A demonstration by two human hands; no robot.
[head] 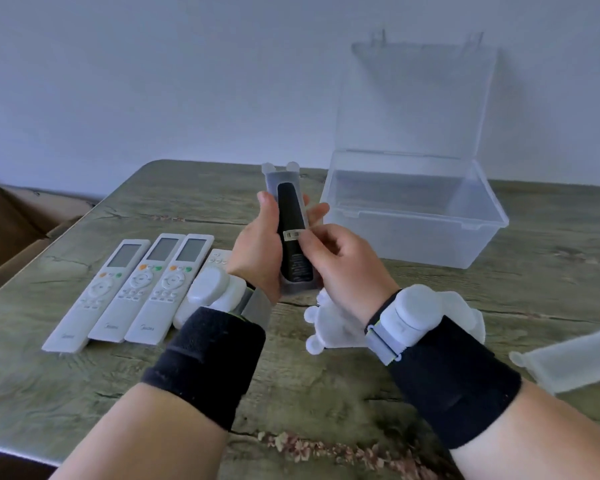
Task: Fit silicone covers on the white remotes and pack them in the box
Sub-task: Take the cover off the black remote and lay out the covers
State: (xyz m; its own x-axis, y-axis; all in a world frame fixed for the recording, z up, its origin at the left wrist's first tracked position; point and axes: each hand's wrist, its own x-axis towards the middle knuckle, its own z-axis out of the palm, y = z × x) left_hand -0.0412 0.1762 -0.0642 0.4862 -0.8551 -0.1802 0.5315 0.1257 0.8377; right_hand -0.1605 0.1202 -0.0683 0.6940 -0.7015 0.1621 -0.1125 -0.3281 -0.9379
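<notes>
Above the middle of the table (326, 393), a remote (291, 237) sheathed in a clear cover (284, 174) is held upright, its dark back turned to the camera. It is clasped by the left grip (257, 247), with the thumb laid along the left edge and the fingers curled round the right. It is also pinched by the right grip (340, 261), thumb and forefinger closed on it at a small label (293, 234) halfway up.

Under the right wrist, loose covers (333, 327) are heaped on the table, and another cover is seen at the right edge of view. To the left, three white remotes (139, 285) are laid side by side, face up; a fourth is partly hidden behind the left wrist. Behind the grips, to the right, a clear box (413, 216) is stood on the table with its lid (413, 98) raised against the wall. A brown carton (11, 220) is seen at the far left.
</notes>
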